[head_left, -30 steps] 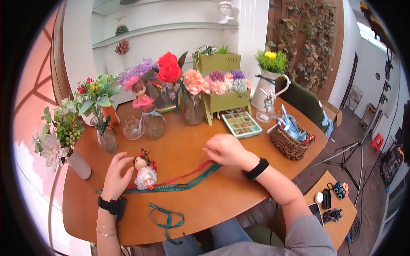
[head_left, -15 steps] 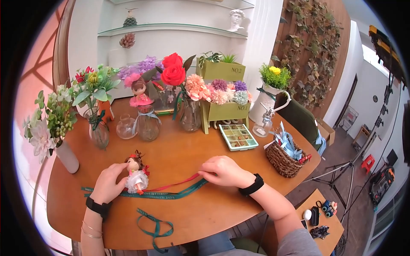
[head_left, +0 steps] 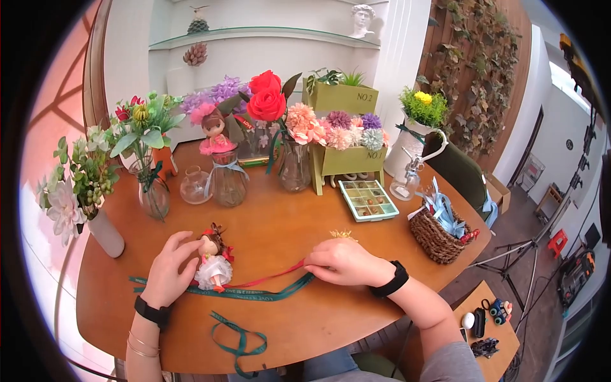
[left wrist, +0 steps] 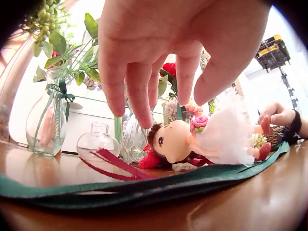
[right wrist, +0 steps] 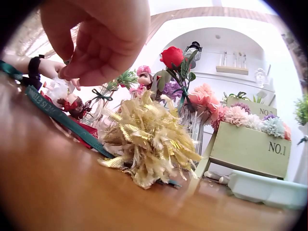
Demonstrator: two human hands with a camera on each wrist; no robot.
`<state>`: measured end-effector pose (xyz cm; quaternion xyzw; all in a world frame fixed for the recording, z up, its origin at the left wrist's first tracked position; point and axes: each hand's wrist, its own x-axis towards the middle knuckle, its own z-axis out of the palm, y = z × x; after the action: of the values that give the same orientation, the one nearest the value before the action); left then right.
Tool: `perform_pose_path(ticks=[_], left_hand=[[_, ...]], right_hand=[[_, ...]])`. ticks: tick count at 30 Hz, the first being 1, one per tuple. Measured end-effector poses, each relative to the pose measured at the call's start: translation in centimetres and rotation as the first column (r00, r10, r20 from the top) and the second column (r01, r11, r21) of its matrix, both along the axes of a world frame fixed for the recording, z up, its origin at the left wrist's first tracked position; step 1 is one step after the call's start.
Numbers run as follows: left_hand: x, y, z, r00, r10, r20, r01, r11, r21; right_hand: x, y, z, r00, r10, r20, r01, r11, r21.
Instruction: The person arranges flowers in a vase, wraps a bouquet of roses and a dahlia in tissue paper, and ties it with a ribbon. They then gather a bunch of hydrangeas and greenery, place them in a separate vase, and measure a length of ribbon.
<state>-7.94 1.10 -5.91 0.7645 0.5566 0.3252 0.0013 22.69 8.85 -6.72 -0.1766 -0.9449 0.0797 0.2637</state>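
Observation:
A small doll [head_left: 214,266] in a white frilly skirt, with red bows in its brown hair, lies on its back on the table. My left hand [head_left: 167,270] hovers right beside it; in the left wrist view its relaxed fingers [left wrist: 139,96] hang over the doll's head, gripping nothing. Loosely bent, my right hand [head_left: 347,264] is over the right end of a red ribbon [head_left: 273,275] and a green lettered ribbon [head_left: 254,295]. No held item shows among its fingers [right wrist: 103,53]. Just beyond it sits a ruffled gold pom-pom [right wrist: 149,139], with green ribbon running beneath.
Another green ribbon [head_left: 238,344] lies looped near the front edge. Flower-filled vases [head_left: 153,191] line the back left. Farther right are a green planter box [head_left: 350,162], a compartment tray [head_left: 368,200], a glass spray bottle [head_left: 404,184] and a wicker basket [head_left: 439,239].
The right hand has come nearer the front edge, bringing the gold pom-pom into sight behind it. The left hand stays beside the doll, while the head view has shifted.

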Motion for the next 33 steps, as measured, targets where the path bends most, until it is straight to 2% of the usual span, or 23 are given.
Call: perform_pose_path(ticks=[2,7,15,18,20,22,23,24,26,28,29,31,33], left_hand=[[0.1,0.1,0.0,1.0,-0.001,0.029,0.002,1.0,-0.015],[-0.3,0.5,-0.8,0.993,-0.121,-0.014,0.12,0.992,-0.038],[0.3,0.2,-0.4,0.992,-0.123,-0.036,0.122,0.992,-0.041],[0.4,0.2,-0.5,0.993,-0.116,-0.019,0.116,0.993,-0.009],[0.3,0.3,-0.3,0.996,-0.091,-0.019,0.092,0.996,0.021],[0.2,0.4,-0.4,0.997,-0.073,-0.015,0.074,0.996,0.058],[0.2,0.4,-0.4,0.997,-0.076,-0.019,0.077,0.995,0.056],[0.3,0.4,-0.4,0.997,-0.075,-0.025,0.077,0.995,0.06],[0.5,0.3,-0.4,0.996,-0.08,-0.042,0.083,0.995,0.056],[0.5,0.3,-0.3,0.991,-0.126,-0.043,0.128,0.99,0.051],[0.5,0.4,-0.4,0.99,-0.132,-0.042,0.135,0.989,0.065],[0.4,0.4,-0.4,0.99,-0.133,-0.041,0.136,0.988,0.071],[0.3,0.4,-0.4,0.991,-0.13,-0.044,0.133,0.989,0.066]], right_hand=[[0.1,0.0,0.1,0.999,0.001,0.039,-0.002,1.0,0.012],[0.1,-0.1,0.2,0.999,0.008,0.031,-0.008,1.0,0.009],[-0.2,-0.4,0.0,1.0,0.015,0.027,-0.015,1.0,-0.013],[-0.4,-0.2,0.8,0.997,0.017,-0.078,-0.026,0.993,-0.116],[-0.5,0.8,3.7,0.961,-0.007,-0.276,-0.065,0.965,-0.252],[-0.5,3.1,8.3,0.953,-0.077,-0.292,0.038,0.99,-0.136],[-0.7,4.9,10.6,0.934,-0.241,-0.265,0.143,0.929,-0.341],[-0.7,8.2,11.7,0.898,-0.259,-0.356,0.322,0.938,0.131],[-0.8,12.7,14.4,0.867,-0.381,-0.32,0.468,0.844,0.262],[-1.0,16.0,15.5,0.832,-0.518,-0.197,0.542,0.835,0.092],[-1.2,17.3,15.6,0.832,-0.511,-0.216,0.537,0.839,0.087],[-1.9,18.9,15.8,0.793,-0.601,-0.102,0.61,0.785,0.11],[-2.7,19.8,16.0,0.769,-0.626,-0.125,0.639,0.759,0.128]])
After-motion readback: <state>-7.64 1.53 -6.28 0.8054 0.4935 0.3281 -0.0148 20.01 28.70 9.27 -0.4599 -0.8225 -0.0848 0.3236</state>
